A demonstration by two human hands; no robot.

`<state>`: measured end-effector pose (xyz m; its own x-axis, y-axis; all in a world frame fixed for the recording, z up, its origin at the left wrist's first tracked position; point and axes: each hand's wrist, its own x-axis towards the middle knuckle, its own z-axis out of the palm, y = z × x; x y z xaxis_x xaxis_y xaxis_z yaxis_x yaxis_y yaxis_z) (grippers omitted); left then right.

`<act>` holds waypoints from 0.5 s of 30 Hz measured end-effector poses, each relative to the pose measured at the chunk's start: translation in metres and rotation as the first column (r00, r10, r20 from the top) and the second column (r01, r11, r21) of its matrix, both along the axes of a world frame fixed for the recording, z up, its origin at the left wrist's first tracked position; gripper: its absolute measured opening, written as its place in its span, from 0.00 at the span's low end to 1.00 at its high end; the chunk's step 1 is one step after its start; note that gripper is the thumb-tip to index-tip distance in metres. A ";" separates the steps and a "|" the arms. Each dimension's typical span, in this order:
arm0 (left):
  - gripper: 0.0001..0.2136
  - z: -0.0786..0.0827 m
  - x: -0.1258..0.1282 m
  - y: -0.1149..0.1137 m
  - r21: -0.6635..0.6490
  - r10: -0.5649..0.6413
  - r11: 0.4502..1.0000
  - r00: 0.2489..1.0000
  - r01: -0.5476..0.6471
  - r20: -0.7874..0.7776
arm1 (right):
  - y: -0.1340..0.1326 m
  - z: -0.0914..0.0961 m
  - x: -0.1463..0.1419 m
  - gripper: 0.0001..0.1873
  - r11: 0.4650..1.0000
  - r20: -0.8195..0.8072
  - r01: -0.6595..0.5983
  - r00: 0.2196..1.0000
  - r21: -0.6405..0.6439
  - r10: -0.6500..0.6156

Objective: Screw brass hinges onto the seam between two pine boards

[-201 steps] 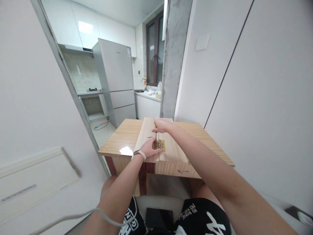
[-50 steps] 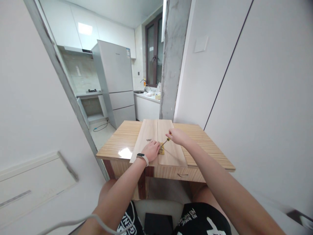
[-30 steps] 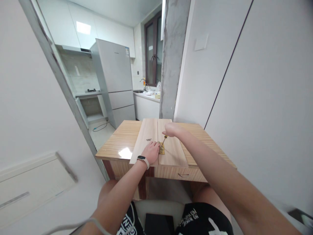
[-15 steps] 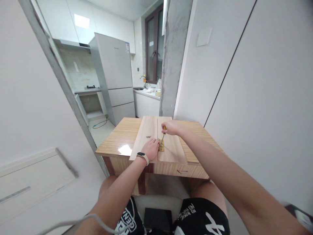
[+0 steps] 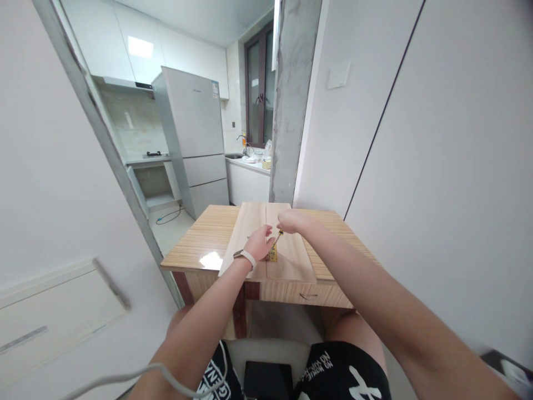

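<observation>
Two pale wooden boards [image 5: 291, 261] lie side by side on a striped wooden table [image 5: 208, 239]. A brass hinge [image 5: 272, 256] sits across their seam near the front. My right hand [image 5: 291, 221] is closed round a small yellow-handled screwdriver [image 5: 278, 236], whose tip slants down toward the hinge. My left hand [image 5: 260, 244], with a watch on its wrist, is raised just left of the hinge, fingers pinched at the screwdriver's tip. What the fingers hold is too small to see.
A grey concrete pillar [image 5: 291, 100] and a white wall rise behind the table. To the left a doorway opens on a kitchen with a fridge [image 5: 195, 139] and a counter with a sink. A white cable [image 5: 125, 375] runs over my left forearm.
My left hand has lifted off the board and come up to the screwdriver's tip. My right hand has tilted the screwdriver lower and moved slightly right. The view has shifted a little.
</observation>
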<state>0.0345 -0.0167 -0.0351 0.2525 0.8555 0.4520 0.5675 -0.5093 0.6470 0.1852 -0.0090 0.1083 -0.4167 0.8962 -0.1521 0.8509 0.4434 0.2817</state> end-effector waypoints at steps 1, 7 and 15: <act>0.18 0.005 0.003 0.001 -0.007 -0.020 1.000 0.998 0.021 0.052 | -0.002 0.001 0.001 0.18 1.000 -0.005 0.008 1.000 0.002 -0.008; 0.16 0.030 0.017 0.005 -0.019 -0.174 0.983 0.955 0.183 0.239 | -0.004 -0.006 0.015 0.10 0.992 -0.130 -0.106 0.985 0.071 0.115; 0.18 0.022 0.025 0.013 -0.040 -0.228 0.966 0.910 0.257 0.347 | -0.001 -0.019 0.022 0.09 0.984 -0.326 -0.125 0.932 0.129 0.161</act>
